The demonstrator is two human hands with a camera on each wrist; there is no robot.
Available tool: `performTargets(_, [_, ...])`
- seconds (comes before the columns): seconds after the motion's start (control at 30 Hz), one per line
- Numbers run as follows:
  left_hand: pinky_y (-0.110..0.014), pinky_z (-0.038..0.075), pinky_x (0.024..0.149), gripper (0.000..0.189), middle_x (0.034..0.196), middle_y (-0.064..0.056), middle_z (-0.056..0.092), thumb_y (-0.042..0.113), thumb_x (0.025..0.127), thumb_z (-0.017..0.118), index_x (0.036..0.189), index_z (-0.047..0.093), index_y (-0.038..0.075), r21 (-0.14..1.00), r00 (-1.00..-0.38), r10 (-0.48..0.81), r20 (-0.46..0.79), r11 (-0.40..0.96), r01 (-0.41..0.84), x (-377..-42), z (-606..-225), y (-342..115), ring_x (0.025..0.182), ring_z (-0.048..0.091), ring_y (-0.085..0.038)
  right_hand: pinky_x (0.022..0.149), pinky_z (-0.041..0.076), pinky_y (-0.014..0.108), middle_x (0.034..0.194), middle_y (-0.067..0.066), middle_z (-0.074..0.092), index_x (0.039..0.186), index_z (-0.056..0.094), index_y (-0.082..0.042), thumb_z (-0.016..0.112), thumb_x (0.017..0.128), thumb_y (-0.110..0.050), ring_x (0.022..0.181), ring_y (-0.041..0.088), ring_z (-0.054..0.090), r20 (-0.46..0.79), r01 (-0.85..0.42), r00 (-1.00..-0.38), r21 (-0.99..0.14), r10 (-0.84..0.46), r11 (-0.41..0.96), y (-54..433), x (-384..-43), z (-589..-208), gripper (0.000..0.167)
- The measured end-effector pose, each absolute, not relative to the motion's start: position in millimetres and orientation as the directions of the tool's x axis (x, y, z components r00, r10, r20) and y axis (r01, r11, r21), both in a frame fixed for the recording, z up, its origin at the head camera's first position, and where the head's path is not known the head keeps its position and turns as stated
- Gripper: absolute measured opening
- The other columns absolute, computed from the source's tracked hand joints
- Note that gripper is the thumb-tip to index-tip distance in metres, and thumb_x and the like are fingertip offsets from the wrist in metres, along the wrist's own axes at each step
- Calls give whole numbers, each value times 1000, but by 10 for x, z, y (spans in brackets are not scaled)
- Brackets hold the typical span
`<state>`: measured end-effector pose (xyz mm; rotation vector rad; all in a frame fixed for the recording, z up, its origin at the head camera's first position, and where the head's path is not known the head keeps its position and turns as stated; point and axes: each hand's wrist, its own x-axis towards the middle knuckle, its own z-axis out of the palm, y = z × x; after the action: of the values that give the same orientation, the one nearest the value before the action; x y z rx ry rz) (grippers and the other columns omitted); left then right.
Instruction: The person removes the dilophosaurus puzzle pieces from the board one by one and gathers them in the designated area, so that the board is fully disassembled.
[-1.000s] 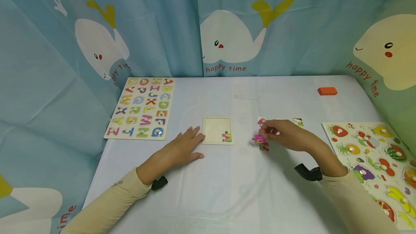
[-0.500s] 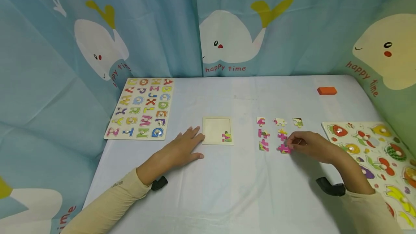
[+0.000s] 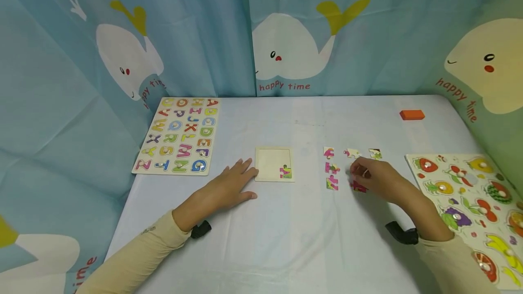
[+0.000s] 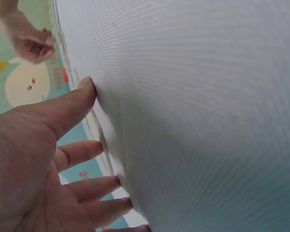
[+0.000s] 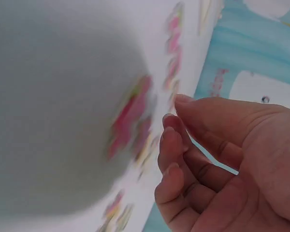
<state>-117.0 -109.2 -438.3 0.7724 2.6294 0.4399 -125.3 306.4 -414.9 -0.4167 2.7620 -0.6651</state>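
Note:
My left hand [image 3: 229, 185] rests on the table with fingers spread, its fingertips at the left edge of a small square puzzle tray [image 3: 269, 160]. One pink-and-green jigsaw piece [image 3: 285, 172] sits in the tray's near right corner. To the right, my right hand [image 3: 377, 178] hovers over loose jigsaw pieces, fingers loosely curled. In the right wrist view nothing shows between its thumb and fingers. Below it lies a pink-red jigsaw piece [image 3: 359, 187], partly covered by the hand. A left column of pieces includes a pink one [image 3: 332, 168]; farther back lie a whitish piece [image 3: 352, 153] and a green-and-white piece [image 3: 375, 154].
An alphabet peg board [image 3: 175, 137] lies at the far left. A fruit peg board [image 3: 470, 203] takes up the right side, partly under the right forearm. An orange block [image 3: 412, 115] lies at the back right. Whale-patterned curtains [image 3: 204, 35] enclose the table.
My right hand carried a pink jigsaw piece rightward from the left column and set it down in the second column. Since then it has released the piece and moved slightly up. The left hand stayed still.

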Motion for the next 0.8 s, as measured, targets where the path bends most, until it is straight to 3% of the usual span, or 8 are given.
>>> performTargets(0.2, [-66, 29, 123, 65, 173, -17, 28, 45, 102, 69, 154, 47, 13, 392, -787, 564, -250, 802, 450, -1168, -4378, -1090, 160, 23, -42, 70, 56, 34, 100, 9, 71, 122, 66, -1, 71, 100, -7, 90, 22, 67, -123, -264, -913, -549, -389, 793, 2687, -1368, -4096, 23])
performTargets(0.47, [-66, 29, 123, 65, 173, -16, 27, 45, 102, 68, 155, 47, 13, 391, -787, 567, -244, 800, 455, -1169, -4383, -1085, 160, 23, -41, 88, 56, 47, 113, 16, 70, 130, 63, 3, 68, 99, -2, 100, 28, 67, -94, -308, -885, -618, -457, 723, 2138, -1474, -4175, 31])
performTargets(0.8, [-66, 29, 123, 65, 173, -15, 27, 46, 102, 69, 155, 48, 14, 383, -789, 560, -253, 807, 450, -1181, -4396, -1083, 160, 23, -41, 84, 55, 37, 105, 11, 65, 129, 64, 1, 74, 98, -7, 90, 22, 61, -139, -331, -856, -593, -499, 734, 1702, -1562, -4336, 34])
